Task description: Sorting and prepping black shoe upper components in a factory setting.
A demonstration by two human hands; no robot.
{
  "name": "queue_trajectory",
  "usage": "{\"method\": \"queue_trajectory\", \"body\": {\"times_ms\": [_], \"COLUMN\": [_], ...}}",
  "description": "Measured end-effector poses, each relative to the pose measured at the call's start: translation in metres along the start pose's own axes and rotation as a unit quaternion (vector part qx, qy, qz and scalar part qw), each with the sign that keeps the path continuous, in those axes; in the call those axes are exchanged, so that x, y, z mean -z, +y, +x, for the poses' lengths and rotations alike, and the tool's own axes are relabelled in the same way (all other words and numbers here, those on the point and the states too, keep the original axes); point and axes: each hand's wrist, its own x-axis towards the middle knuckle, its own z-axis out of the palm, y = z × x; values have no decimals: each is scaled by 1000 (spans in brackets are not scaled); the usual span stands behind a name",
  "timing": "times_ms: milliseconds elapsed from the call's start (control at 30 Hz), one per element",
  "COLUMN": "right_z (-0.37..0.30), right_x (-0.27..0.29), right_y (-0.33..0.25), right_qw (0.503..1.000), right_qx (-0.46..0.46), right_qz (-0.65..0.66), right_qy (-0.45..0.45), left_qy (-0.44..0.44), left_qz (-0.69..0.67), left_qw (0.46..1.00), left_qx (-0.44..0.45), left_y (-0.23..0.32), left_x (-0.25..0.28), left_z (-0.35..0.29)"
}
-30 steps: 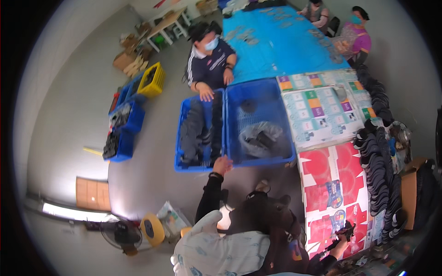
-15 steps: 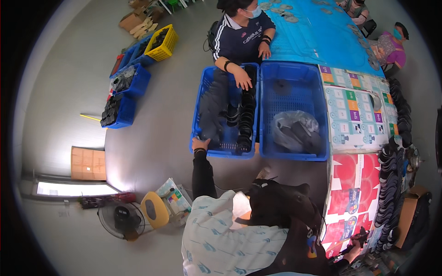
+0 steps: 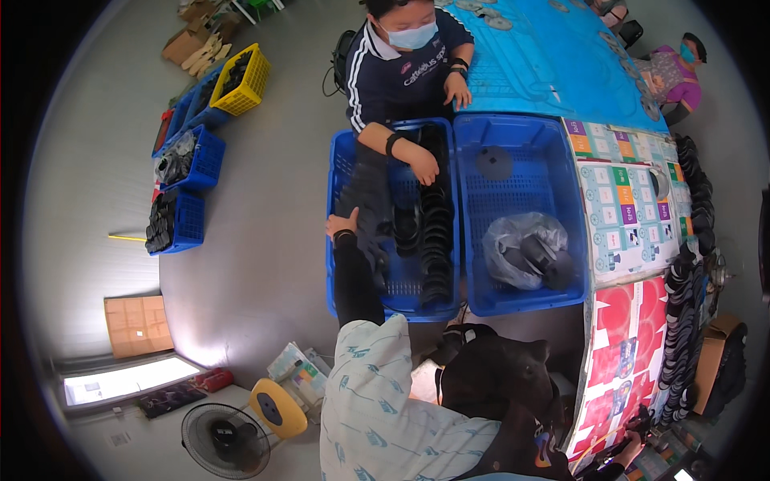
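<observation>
My left hand (image 3: 342,223) grips the left side rim of a blue plastic basket (image 3: 331,276), its thumb on the inner side. Inside lie overlapping flat dark grey pieces (image 3: 365,192) and a column of stacked curved black pieces (image 3: 435,244). Across the basket, a co-worker's hand (image 3: 423,167) hangs over that column. Low at the right, beside the table's near edge, my right hand (image 3: 631,449) is closed around a dark object that I cannot make out. A black bag or cloth (image 3: 497,373) lies over my front.
A second blue basket (image 3: 473,301) holds a clear plastic bag (image 3: 513,248) with dark pieces. The table (image 3: 630,293) at right carries rows of black curved pieces (image 3: 682,329). At left are more baskets (image 3: 188,220), a fan (image 3: 227,441) and a yellow stool (image 3: 278,407).
My left hand has moved farther along the basket's left rim, away from the near corner. The co-worker's head has turned down toward the basket. The whole view has shifted.
</observation>
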Motion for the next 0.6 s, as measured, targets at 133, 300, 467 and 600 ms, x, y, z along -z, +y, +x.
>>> {"method": "queue_trajectory", "body": {"times_ms": [133,300,467,600], "right_z": [-10,-16,-25,-42], "right_x": [-8,-29,-42,-46], "right_y": [-4,-13,-29,-30], "right_qw": [1000,1000,999,999], "right_qx": [-7,-12,-9,-3], "right_qz": [-9,-11,-22,-17], "right_qy": [3,-12,-24,-52], "left_qy": [-55,-29,-206,-106], "left_qz": [47,52,90,84], "left_qw": [997,997,972,991], "left_qx": [20,47,69,17], "left_y": [13,28,29,21], "left_x": [0,4,18,2], "left_z": [-7,-11,9,17]}}
